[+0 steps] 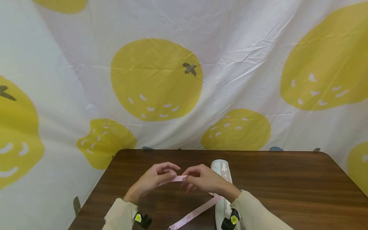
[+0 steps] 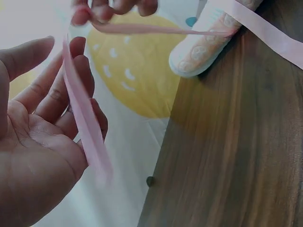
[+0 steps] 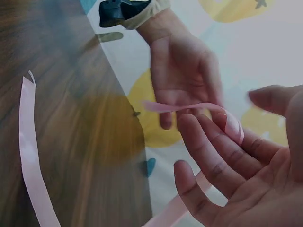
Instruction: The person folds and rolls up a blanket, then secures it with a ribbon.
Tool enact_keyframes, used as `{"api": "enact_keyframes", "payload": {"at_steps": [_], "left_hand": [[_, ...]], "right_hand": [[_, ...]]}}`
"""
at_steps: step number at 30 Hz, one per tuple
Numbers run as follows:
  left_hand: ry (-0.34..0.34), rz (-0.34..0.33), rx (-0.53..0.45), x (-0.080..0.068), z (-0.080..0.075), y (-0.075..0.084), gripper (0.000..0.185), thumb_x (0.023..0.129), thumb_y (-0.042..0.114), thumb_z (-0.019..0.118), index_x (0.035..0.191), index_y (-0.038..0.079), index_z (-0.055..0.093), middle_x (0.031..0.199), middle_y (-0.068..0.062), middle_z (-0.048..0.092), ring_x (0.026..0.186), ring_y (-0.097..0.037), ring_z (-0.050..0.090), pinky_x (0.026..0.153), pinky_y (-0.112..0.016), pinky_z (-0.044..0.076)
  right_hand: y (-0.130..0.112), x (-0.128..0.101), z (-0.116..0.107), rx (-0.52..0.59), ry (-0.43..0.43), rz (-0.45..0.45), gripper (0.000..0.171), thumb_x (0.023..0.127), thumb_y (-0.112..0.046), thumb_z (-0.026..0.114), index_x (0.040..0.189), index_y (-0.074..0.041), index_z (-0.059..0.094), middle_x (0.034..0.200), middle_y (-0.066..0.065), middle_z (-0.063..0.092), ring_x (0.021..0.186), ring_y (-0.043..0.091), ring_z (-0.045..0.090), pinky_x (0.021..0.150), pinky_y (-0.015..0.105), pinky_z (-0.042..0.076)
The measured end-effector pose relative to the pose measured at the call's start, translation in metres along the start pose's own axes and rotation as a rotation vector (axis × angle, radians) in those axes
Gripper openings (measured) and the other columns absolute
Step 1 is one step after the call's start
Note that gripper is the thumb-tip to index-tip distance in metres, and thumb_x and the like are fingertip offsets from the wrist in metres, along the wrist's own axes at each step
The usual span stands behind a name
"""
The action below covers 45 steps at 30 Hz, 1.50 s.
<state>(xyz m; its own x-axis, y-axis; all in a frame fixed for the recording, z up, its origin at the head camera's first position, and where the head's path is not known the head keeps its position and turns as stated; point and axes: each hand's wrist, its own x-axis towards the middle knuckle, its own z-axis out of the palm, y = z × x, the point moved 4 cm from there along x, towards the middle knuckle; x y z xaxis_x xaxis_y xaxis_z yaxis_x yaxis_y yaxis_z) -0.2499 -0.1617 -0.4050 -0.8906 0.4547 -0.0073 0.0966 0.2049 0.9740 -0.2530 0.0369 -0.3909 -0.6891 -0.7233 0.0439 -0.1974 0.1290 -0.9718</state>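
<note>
A pink satin ribbon (image 1: 179,178) spans the short gap between the two hands, raised over the table. My left hand (image 2: 42,132) has its thumb apart from the fingers, and the ribbon's free end hangs across those fingers. Over the fingers of my right hand (image 3: 236,170) the ribbon bends in a loop, with the thumb held well away. From there it runs back to a white patterned roll (image 1: 221,169) lying lengthwise to the right of the hands. Another ribbon length (image 1: 195,214) slants from the roll toward the near edge; the right forearm hides part of the roll.
The dark wood table (image 1: 287,185) extends on both sides of the hands. Behind it hangs a white cloth (image 1: 230,64) printed with yellow fruit. A small black camera (image 1: 145,221) is strapped at the left wrist, another (image 1: 228,223) at the right.
</note>
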Motion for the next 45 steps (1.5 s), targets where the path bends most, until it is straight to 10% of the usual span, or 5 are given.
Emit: {"api": "enact_keyframes", "payload": {"at_steps": [8, 24, 45], "left_hand": [[-0.002, -0.076, 0.045, 0.010, 0.024, -0.023, 0.032, 0.099, 0.018, 0.060, 0.122, -0.004, 0.063, 0.108, -0.019, 0.070, 0.103, -0.030, 0.066, 0.093, -0.048, 0.051], [-0.074, -0.148, -0.012, 0.029, 0.090, -0.052, 0.023, 0.095, 0.007, 0.063, 0.115, -0.004, 0.065, 0.104, -0.020, 0.072, 0.096, -0.023, 0.070, 0.083, -0.036, 0.057], [-0.065, -0.120, 0.031, 0.038, 0.119, -0.063, 0.024, 0.087, 0.000, 0.068, 0.111, 0.003, 0.068, 0.088, -0.016, 0.074, 0.076, -0.007, 0.060, 0.064, -0.020, 0.046]], "right_hand": [[-0.014, -0.019, -0.027, -0.179, 0.079, -0.031, 0.032, 0.101, -0.035, 0.054, 0.093, -0.011, 0.074, 0.094, 0.003, 0.074, 0.083, 0.017, 0.066, 0.074, 0.035, 0.054], [-0.027, -0.078, -0.072, -0.213, 0.138, -0.009, 0.017, 0.097, -0.004, 0.052, 0.106, -0.002, 0.067, 0.089, 0.012, 0.071, 0.081, 0.018, 0.066, 0.073, 0.026, 0.053], [0.050, -0.157, -0.122, -0.096, 0.283, 0.176, 0.028, 0.099, -0.011, 0.054, 0.121, 0.006, 0.056, 0.083, 0.008, 0.068, 0.057, 0.012, 0.052, 0.050, 0.025, 0.043]]}}
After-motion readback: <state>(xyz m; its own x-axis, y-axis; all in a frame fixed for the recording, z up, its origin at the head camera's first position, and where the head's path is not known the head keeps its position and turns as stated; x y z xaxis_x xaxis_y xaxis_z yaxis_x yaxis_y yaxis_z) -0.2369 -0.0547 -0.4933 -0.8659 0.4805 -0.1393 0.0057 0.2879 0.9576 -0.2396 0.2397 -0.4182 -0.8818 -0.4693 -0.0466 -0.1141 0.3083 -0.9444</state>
